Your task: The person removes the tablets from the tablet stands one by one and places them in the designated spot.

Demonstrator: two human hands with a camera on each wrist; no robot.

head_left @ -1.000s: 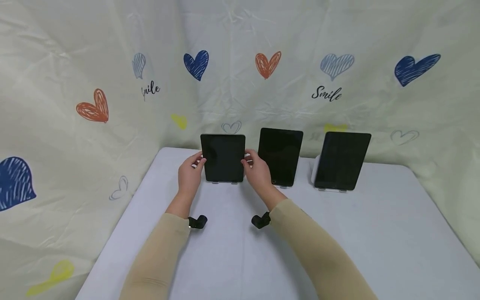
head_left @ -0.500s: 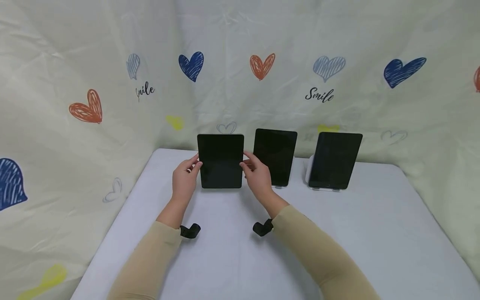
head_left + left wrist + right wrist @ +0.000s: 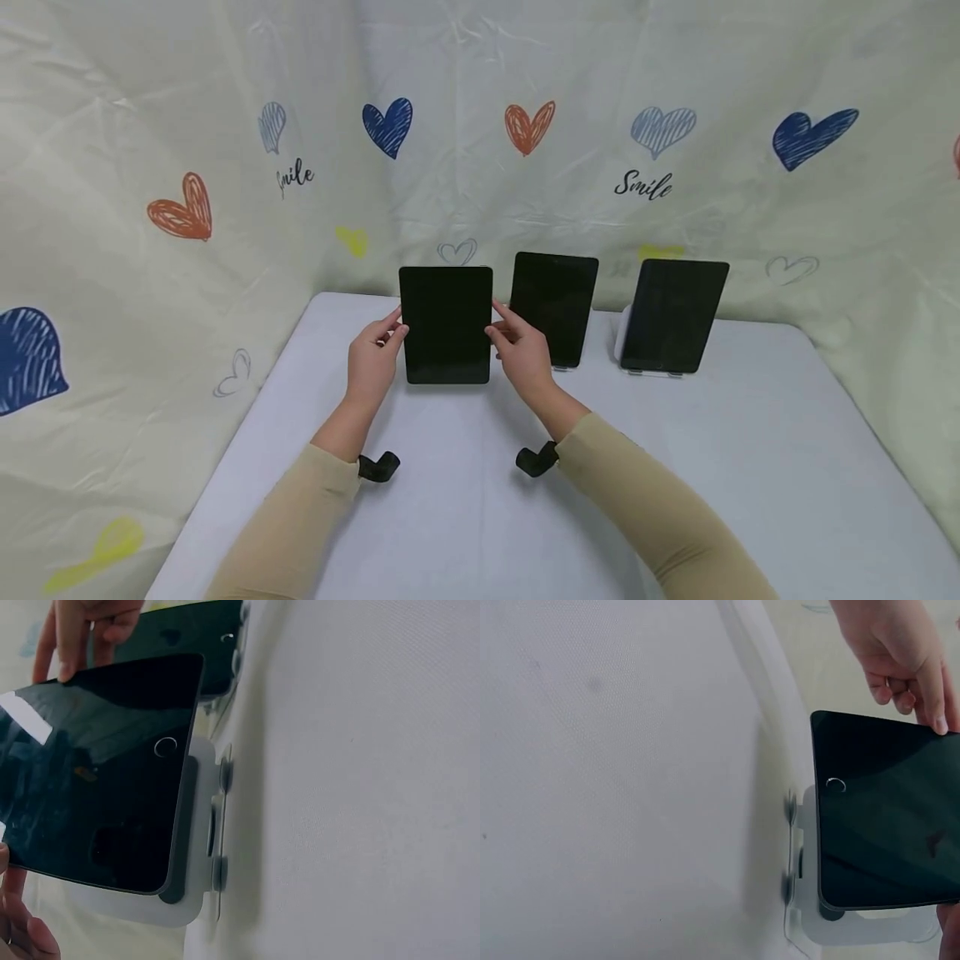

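Between both hands is a black tablet (image 3: 447,333), screen toward me. My left hand (image 3: 371,354) pinches its left edge between thumb and fingers. At the opposite edge, my right hand (image 3: 525,350) pinches it in the same way. The wrist views show the tablet (image 3: 105,780) apart from the white stand (image 3: 196,900) behind it, with small clear lips along the stand's bottom. A round home button (image 3: 836,784) shows near the tablet's lower edge. Most of the left hand's fingers (image 3: 19,922) lie outside or at the edge of the left wrist view.
Two more tablets lean on stands to the right, a middle tablet (image 3: 557,308) close behind my right hand and a right tablet (image 3: 675,317) farther off. All stand near the back of the white table (image 3: 465,500). A cloth backdrop (image 3: 465,67) with printed hearts hangs behind.
The held tablet has come off its stand and toward me, looking larger, its lower edge now in front of the stand's lips. Both hands moved with it, keeping their grip.
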